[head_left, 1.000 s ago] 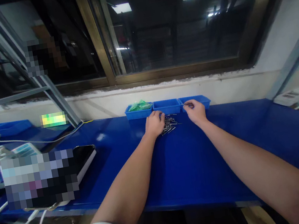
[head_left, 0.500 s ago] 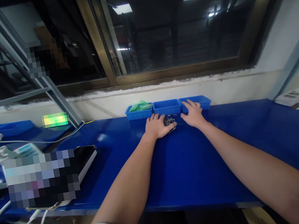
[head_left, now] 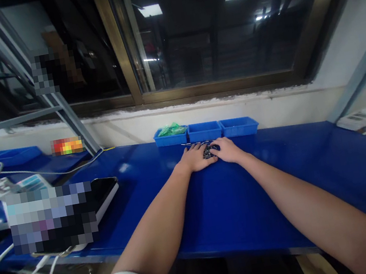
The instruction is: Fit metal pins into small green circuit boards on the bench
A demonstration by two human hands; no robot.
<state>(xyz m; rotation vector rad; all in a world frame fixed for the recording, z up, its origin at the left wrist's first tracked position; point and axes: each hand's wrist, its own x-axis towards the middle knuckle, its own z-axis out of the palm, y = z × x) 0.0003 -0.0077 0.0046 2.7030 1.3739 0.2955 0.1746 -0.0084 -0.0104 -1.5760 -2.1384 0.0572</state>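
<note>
Left hand (head_left: 196,158) and right hand (head_left: 229,149) flank a heap of metal pins (head_left: 209,152) on the blue desk (head_left: 251,200).

The dark, tangled pins lie between the hands, their open fingers (head_left: 212,160) flat, gripping nothing. Just beyond sit three blue bins (head_left: 204,131), a green plastic bag (head_left: 172,129) in the leftmost.

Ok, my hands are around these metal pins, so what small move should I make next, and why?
Probably pinch a few pins from the pile with your right hand. It and your left hand lie flat on either side of the pile, fingertips nearly meeting, and the middle blue bin sits just behind it.
</note>
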